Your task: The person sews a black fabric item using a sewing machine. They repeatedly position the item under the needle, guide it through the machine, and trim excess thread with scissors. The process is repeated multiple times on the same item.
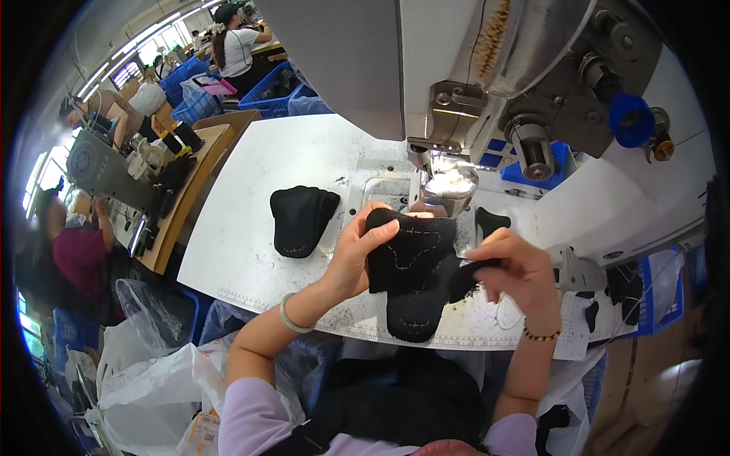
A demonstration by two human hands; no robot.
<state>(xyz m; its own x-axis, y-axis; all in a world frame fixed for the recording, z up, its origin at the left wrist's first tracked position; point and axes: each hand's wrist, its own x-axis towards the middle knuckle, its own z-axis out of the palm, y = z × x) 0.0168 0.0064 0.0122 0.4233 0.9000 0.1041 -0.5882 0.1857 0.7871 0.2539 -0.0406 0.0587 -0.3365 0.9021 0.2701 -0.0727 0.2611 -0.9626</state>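
Note:
My left hand (359,252) grips a black fabric piece (401,262) by its left side, thumb on top. White dashed lines mark the piece, and its lower part hangs toward the table's front edge. At its right side my right hand (519,270) is closed, pinching a small black fabric scrap (473,278); whether it is joined to the larger piece I cannot tell. Just beyond my hands is the lit needle area of a sewing machine (449,186). A stack of black fabric pieces (303,220) lies on the white table (236,228) to the left.
Another small black piece (493,221) lies right of the needle area. The machine head (342,61) overhangs the far side. A blue tray (544,169) sits at the back right. Plastic bags (160,387) hang below at the left. Other people work at the far left.

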